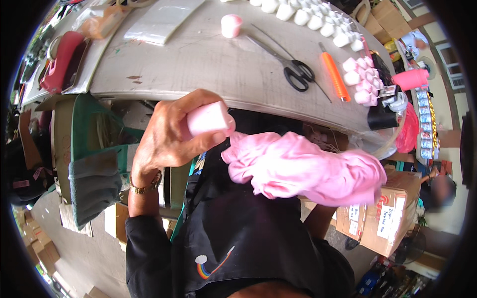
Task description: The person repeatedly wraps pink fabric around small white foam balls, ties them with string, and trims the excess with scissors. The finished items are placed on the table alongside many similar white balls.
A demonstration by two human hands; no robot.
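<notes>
Pink container [206,119] was up in the left hand [166,130], nearer the person than the scissors [285,61] and off to their left, clear of the surface [169,64]. Step in hand, my read: wiping or drying the piece, since a bunched pink cloth [298,169] hung just beside its end, on the person's side of the scissors. Contact between cloth and container: couldn't tell. Next move probably called for a steady left grip and bringing the cloth onto the piece without scuffing it. Left hand: part closed, thumb on the near side, fingers curled round the far side, pinching the container across its body. Right hand: hidden by the cloth, only its forearm showed, so couldn't tell whether it was spread or gripping. Batch of pink pots [362,82] sat right of the scissors, white pots [315,22] beyond them.
</notes>
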